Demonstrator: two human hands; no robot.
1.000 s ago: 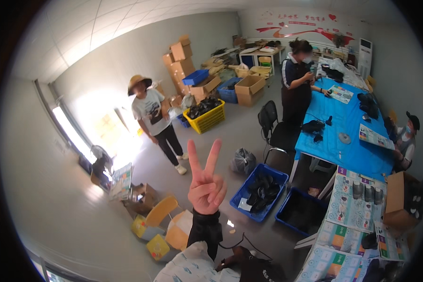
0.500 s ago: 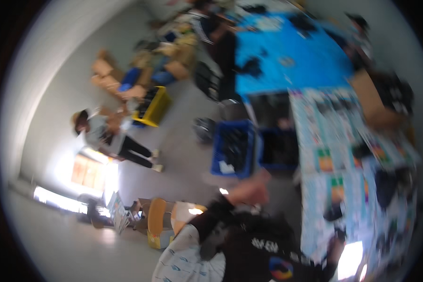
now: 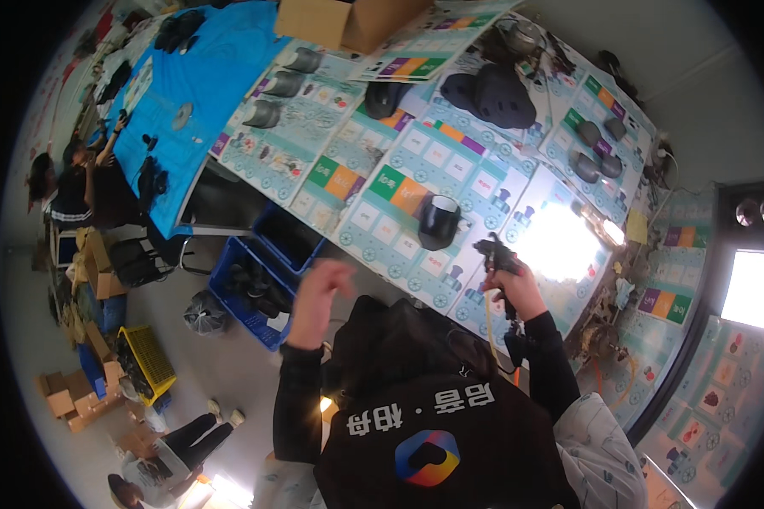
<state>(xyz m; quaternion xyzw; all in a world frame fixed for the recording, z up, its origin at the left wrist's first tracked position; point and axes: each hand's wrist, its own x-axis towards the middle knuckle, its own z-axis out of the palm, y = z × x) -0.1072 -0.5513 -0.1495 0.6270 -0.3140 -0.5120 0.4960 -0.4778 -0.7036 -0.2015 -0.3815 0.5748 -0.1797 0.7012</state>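
Note:
My right hand (image 3: 518, 288) is closed round a black spray gun (image 3: 501, 259), held over the near edge of the paper-covered table (image 3: 382, 242). A thin yellow hose (image 3: 490, 327) hangs below the hand. My left hand (image 3: 318, 297) is raised left of the table edge, its fingers loosely bent and slightly blurred, with nothing visible in it. Between the hands, farther onto the table, stands a dark cup-shaped piece (image 3: 439, 225) with a pale rim. Beyond it lie larger dark cap-shaped pieces (image 3: 492, 97).
Several grey cup-shaped pieces (image 3: 284, 83) sit at the table's far left, others (image 3: 598, 148) at its right. A bright lamp (image 3: 611, 229) glares at the right. Blue crates (image 3: 250, 293) stand on the floor at left, near a yellow crate (image 3: 148, 365). Other people are farther left.
My view has swung right, toward the table, and is sharper. My right hand now shows clearly, gripping the spray gun. My left hand remains raised, left of the table.

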